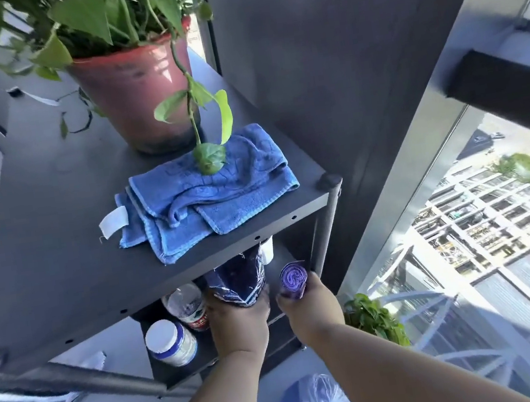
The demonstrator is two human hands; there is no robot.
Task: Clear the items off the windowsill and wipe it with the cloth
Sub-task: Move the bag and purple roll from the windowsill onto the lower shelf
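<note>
The lower shelf of the dark rack is mostly hidden under the top shelf, so only its front strip shows. At its left front corner a white-capped jar lies tilted, and just beside it a clear water bottle with a red label leans with its upper part lost under the shelf above. Next, the left hand wraps around the lower end of a dark blue plastic-wrapped package, whose top runs up out of sight beneath the top shelf; the fingers are hidden behind it. The right hand is closed on a purple roll near the right front post, the roll's long axis pointing away from the camera so its spiral end faces up. On the top shelf the blue cloth lies folded and rumpled at the front edge toward the right corner, its long side running along that edge, a white tag sticking out left. A trailing leaf rests on it from the red potted plant standing behind, whose foliage is cut off by the frame's top. The left half of the top shelf is bare. Whether a windowsill is in view is hard to say; glass fills the right side.
</note>
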